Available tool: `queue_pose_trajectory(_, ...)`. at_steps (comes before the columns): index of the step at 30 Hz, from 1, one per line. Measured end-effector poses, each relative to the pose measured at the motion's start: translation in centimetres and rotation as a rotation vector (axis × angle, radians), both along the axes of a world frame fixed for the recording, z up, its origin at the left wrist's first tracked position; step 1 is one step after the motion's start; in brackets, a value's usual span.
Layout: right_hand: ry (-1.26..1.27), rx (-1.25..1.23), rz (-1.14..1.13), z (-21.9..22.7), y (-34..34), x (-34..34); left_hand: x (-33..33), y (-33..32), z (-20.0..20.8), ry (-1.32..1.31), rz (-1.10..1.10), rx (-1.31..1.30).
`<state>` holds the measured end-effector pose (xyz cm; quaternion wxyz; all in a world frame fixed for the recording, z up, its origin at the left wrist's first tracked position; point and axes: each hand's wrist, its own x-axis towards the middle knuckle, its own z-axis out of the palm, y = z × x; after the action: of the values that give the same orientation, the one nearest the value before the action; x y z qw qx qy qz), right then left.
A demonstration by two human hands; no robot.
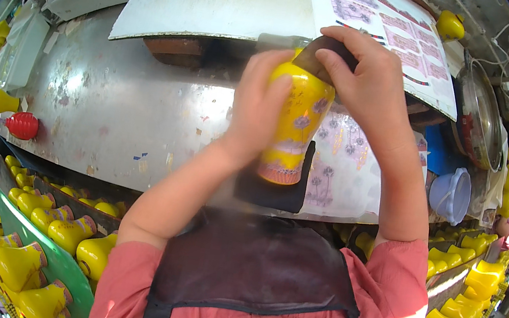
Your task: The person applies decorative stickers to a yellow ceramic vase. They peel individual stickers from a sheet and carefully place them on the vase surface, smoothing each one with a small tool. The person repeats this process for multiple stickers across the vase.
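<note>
A glossy yellow vase with purple flower decals and dark lettering is held over the bench, its patterned foot tilted toward me. My left hand, slightly blurred, is wrapped around the vase's left side. In my right hand is a dark, flat scraper-like piece, pinched between thumb and fingers and lying against the vase's shoulder near the neck. Under the foot is a black pad. Beside it on the right lies a sheet of purple flower decals.
Across the metal bench stands a white board with printed decal sheets at its right. A pale bucket hangs near the right edge, and a red container sits left. Racks of yellow vases flank me.
</note>
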<state>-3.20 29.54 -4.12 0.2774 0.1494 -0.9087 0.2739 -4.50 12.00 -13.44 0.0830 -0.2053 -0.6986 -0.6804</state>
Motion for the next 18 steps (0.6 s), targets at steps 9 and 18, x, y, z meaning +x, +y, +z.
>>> queue_pose_trajectory(9,0.391,0.28,0.087,-4.2,-1.0,7.5,-1.3,-0.1,1.0,-0.155,-0.093,-0.041)
queue_pose_trajectory(18,0.235,0.395,0.25,-3.5,-6.1,10.2,-2.1,-0.1,1.0,-0.284,-0.151,0.124)
